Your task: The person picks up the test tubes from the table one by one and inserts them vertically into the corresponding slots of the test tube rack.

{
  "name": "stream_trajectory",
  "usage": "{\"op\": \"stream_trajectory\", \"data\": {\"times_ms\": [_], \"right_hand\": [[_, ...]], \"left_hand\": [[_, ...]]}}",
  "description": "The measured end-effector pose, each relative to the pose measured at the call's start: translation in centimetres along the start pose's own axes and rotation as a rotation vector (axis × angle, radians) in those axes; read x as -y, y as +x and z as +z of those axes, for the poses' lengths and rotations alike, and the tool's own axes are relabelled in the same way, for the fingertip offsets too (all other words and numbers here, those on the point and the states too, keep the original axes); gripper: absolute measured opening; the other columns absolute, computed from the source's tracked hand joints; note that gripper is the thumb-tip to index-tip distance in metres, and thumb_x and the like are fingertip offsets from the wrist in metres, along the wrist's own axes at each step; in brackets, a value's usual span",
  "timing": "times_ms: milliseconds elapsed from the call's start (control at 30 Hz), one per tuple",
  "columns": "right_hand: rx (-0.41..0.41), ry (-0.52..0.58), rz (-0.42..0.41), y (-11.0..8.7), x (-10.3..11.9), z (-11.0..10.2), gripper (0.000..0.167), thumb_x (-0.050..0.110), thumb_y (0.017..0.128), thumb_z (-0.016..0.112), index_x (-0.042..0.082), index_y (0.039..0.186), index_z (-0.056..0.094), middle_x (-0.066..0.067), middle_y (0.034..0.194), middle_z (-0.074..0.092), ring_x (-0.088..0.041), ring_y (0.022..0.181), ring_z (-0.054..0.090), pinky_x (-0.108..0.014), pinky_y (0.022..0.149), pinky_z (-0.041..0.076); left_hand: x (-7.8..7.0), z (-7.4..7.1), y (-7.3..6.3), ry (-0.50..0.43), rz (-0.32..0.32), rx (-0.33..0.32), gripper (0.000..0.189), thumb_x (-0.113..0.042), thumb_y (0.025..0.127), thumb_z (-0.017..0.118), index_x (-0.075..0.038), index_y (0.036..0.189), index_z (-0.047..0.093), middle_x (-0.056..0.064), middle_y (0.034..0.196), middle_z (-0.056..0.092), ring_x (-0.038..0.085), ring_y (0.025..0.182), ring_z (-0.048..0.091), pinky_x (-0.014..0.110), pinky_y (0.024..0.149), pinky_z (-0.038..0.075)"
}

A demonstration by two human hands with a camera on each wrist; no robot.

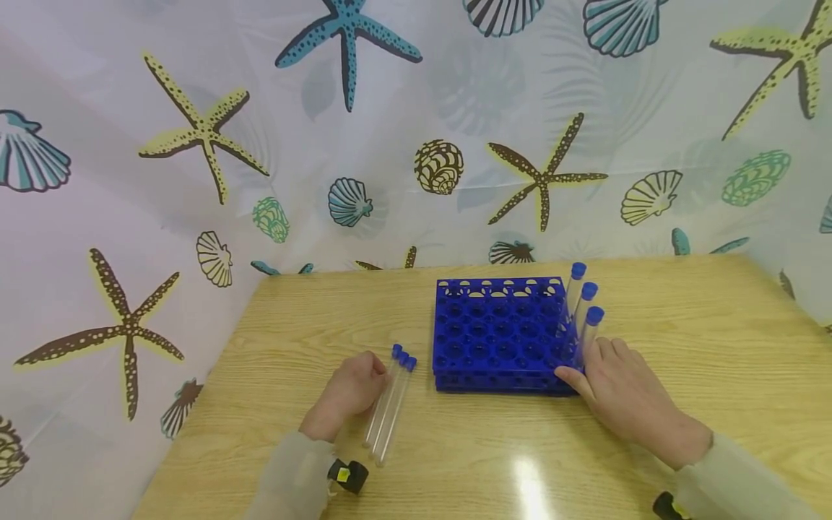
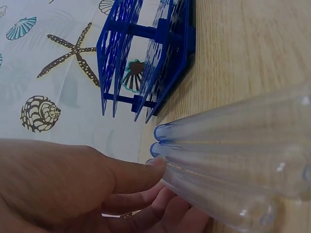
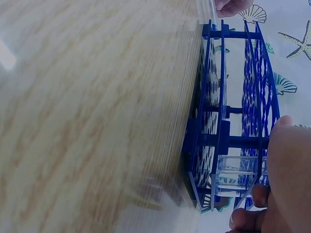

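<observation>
Three clear test tubes [image 1: 393, 410] with blue caps lie side by side on the table, caps pointing away from me. My left hand [image 1: 351, 386] is at their left side. In the left wrist view its thumb and curled fingers pinch the nearest test tube [image 2: 209, 191] just below the cap. To the right stands a blue test tube rack [image 1: 497, 366] with rows of round holes. Three capped tubes [image 1: 590, 328] stand upright in its right-end column. My right hand [image 1: 627, 393] grips the rack's front right corner, thumb at the front and fingers along the right side.
The light wooden table [image 1: 468, 440] runs back to a white curtain [image 1: 390, 144] printed with starfish and shells. The rack sits toward the far edge, a short way right of the lying tubes. Black bands with small cameras are on both wrists.
</observation>
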State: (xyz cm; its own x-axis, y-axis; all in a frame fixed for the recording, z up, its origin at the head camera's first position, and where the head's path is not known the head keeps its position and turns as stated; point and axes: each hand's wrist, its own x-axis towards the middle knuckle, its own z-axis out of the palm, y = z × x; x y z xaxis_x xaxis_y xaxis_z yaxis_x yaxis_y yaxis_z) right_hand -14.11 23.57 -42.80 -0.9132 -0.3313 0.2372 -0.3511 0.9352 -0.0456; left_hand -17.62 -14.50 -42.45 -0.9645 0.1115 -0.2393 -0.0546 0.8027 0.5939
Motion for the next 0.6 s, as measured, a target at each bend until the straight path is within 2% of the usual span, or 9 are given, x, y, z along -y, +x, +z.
{"op": "stream_trajectory", "data": {"times_ms": [367, 600], "right_hand": [[-0.007, 0.003, 0.007, -0.10, 0.17, -0.10, 0.045, 0.046, 0.102, 0.049, 0.008, 0.078, 0.043, -0.001, 0.069, 0.033, -0.018, 0.065, 0.029, -0.027, 0.061, 0.020], [-0.010, -0.006, 0.006, -0.16, 0.14, -0.08, 0.045, 0.046, 0.102, 0.049, 0.008, 0.078, 0.043, -0.001, 0.069, 0.032, -0.018, 0.065, 0.028, -0.027, 0.061, 0.021]], "left_hand": [[0.22, 0.17, 0.10, 0.046, -0.016, -0.026, 0.017, -0.015, 0.095, 0.058, -0.001, 0.104, 0.062, 0.007, 0.082, 0.061, 0.016, 0.061, 0.056, 0.026, 0.050, 0.046], [0.30, -0.18, 0.21, 0.008, -0.020, -0.036, 0.021, -0.014, 0.094, 0.057, 0.000, 0.109, 0.061, 0.008, 0.085, 0.063, 0.016, 0.064, 0.058, 0.027, 0.053, 0.048]]}}
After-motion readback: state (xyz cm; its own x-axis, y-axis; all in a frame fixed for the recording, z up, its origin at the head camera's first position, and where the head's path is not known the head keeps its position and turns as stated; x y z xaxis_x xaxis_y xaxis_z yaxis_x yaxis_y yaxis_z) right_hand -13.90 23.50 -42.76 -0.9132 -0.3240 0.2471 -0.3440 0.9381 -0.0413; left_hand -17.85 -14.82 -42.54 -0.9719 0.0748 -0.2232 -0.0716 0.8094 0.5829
